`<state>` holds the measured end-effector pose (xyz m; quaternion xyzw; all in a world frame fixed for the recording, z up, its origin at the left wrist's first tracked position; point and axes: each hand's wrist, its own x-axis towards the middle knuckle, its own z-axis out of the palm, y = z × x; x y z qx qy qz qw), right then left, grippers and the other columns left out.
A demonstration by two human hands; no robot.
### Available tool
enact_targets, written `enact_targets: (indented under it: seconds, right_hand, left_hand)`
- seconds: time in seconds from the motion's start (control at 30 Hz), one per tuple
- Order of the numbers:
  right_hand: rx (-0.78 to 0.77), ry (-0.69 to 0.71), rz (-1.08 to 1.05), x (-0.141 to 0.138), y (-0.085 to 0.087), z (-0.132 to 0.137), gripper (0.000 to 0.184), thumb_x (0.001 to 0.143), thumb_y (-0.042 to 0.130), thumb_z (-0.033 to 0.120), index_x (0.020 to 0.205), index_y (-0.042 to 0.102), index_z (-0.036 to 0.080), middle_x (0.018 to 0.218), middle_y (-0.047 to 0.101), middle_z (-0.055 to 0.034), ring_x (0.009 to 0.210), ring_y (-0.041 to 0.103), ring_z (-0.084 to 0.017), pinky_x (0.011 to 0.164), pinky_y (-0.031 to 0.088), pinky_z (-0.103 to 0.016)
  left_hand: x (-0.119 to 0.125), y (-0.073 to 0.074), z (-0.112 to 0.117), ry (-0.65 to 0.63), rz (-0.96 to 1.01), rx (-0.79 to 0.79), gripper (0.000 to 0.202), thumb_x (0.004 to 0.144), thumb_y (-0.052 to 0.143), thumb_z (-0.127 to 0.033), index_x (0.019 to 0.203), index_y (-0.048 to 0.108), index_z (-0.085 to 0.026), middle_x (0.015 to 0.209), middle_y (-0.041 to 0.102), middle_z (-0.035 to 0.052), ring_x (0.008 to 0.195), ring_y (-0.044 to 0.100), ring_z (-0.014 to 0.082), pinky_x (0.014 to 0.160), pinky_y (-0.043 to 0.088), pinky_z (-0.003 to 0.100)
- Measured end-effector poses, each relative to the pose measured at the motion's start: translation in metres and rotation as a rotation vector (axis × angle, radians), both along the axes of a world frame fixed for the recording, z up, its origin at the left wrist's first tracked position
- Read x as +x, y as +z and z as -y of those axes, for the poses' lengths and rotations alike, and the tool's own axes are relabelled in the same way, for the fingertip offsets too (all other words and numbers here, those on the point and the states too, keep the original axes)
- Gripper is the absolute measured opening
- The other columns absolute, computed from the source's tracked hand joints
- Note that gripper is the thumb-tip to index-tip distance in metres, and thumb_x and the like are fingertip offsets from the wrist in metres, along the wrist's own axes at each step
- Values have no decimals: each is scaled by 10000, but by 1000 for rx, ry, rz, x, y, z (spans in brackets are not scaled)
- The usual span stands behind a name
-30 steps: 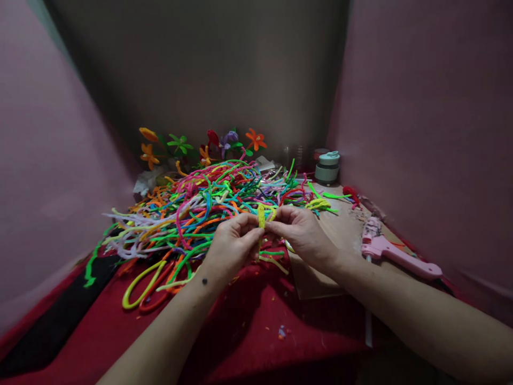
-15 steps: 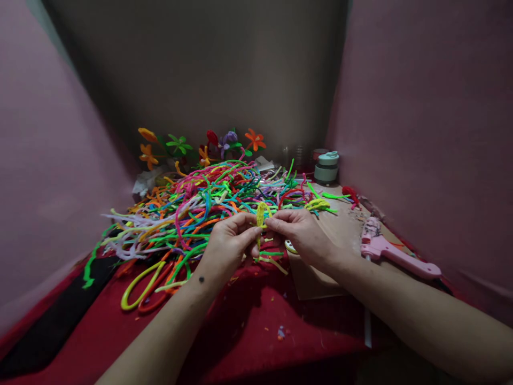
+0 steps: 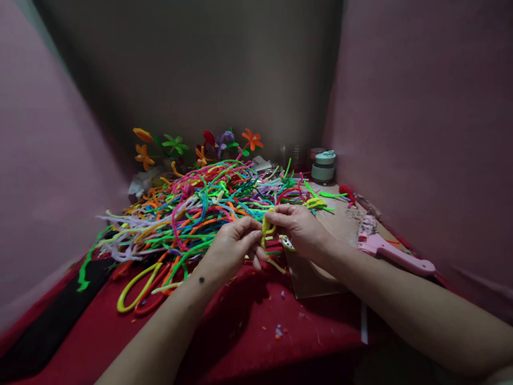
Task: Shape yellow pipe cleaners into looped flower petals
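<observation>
A yellow pipe cleaner, bent into loops, is pinched between my two hands above the front of the table. My left hand grips its left side with thumb and forefinger, the lower fingers curled loosely. Holding the upper right part is my right hand, its fingertips pressed together. Just behind both hands spreads a big heap of coloured pipe cleaners. A small black-and-white item with a yellow edge lies below my right hand, partly covered by it.
Pipe-cleaner flowers stand at the back. A lidded cup is at the back right. On the right, a pink glue gun rests near a brown board. Scraps dot the red tablecloth; pink walls flank both sides.
The yellow loops have turned and shifted slightly right between my fingers. My right fingers have moved up to the top of the piece. The whole view has shifted a little.
</observation>
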<state>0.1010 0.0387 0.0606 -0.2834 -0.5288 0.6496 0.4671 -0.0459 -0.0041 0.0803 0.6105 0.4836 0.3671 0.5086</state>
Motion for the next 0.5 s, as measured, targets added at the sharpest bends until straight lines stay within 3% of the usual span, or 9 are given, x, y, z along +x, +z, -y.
enact_targets:
  seconds: [0.23, 0.37, 0.5]
  right_hand:
    - [-91, 12, -27, -1, 0, 0, 207, 667, 661, 297, 598, 557, 131, 548, 556, 10, 462, 486, -76, 482, 367, -225]
    - [-106, -6, -28, -1, 0, 0, 199, 660, 664, 283, 600, 549, 132, 540, 545, 19, 444, 477, -72, 468, 362, -222]
    - [-103, -11, -23, -1, 2, 0, 192, 645, 674, 274, 596, 557, 129, 537, 550, 17, 445, 476, -71, 473, 366, -224]
  left_hand:
    - [-6, 0, -3, 5, -123, 100, 102, 748, 528, -280, 726, 504, -183, 541, 602, -12, 450, 587, 149, 443, 481, 253]
    - [-9, -4, -3, 26, -286, 226, 103, 775, 491, -271, 726, 534, -191, 537, 588, -18, 444, 569, 141, 433, 445, 232]
    - [-13, -5, -4, 11, -343, 248, 123, 783, 482, -274, 723, 552, -191, 514, 554, -35, 425, 541, 120, 425, 403, 208]
